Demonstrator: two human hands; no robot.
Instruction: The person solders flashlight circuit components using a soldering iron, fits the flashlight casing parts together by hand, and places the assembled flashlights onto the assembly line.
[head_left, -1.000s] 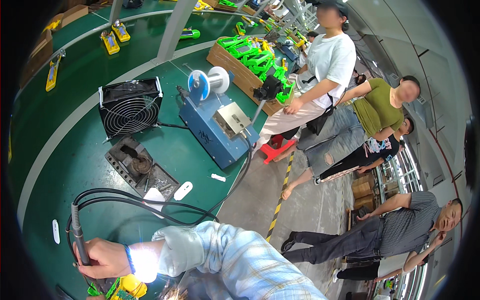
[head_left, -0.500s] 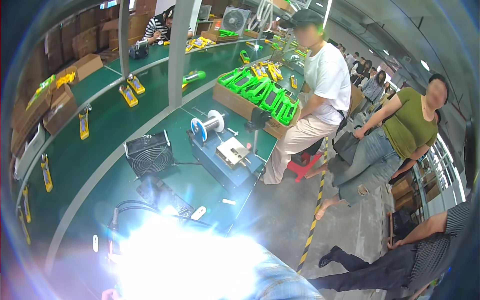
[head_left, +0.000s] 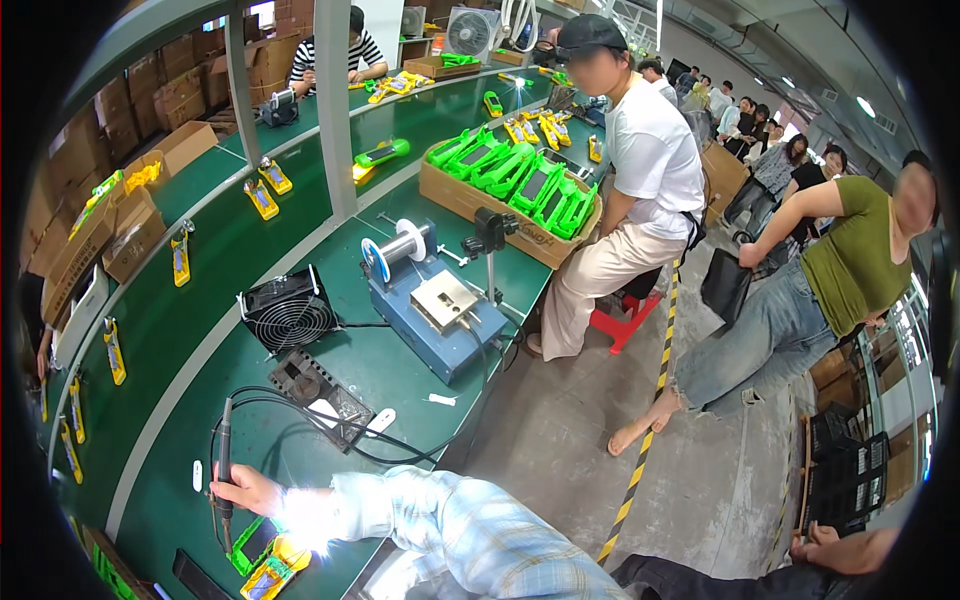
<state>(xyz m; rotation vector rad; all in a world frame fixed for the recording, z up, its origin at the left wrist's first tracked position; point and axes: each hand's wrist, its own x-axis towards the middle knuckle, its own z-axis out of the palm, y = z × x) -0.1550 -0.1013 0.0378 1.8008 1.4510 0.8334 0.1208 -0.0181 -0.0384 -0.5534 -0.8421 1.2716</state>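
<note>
My right hand, at the end of a plaid sleeve, grips a soldering iron. The iron stands nearly upright, its lower end close to a green plastic housing. A yellow housing with small parts inside lies against the green one, below my wrist. Bright glare covers my wrist and part of the yellow housing. Whether the tip touches anything, I cannot tell. My left hand is out of sight. A black iron holder lies on the bench beyond my hand, cables running across it.
A black fan and a blue machine with a solder spool stand farther off. A carton of green housings sits beside a seated co-worker. Yellow units line the green belt at left.
The large glare has shrunk, revealing my right hand, the soldering iron and both housings. The view has shifted slightly. Fingertips at the lower edge no longer show there.
</note>
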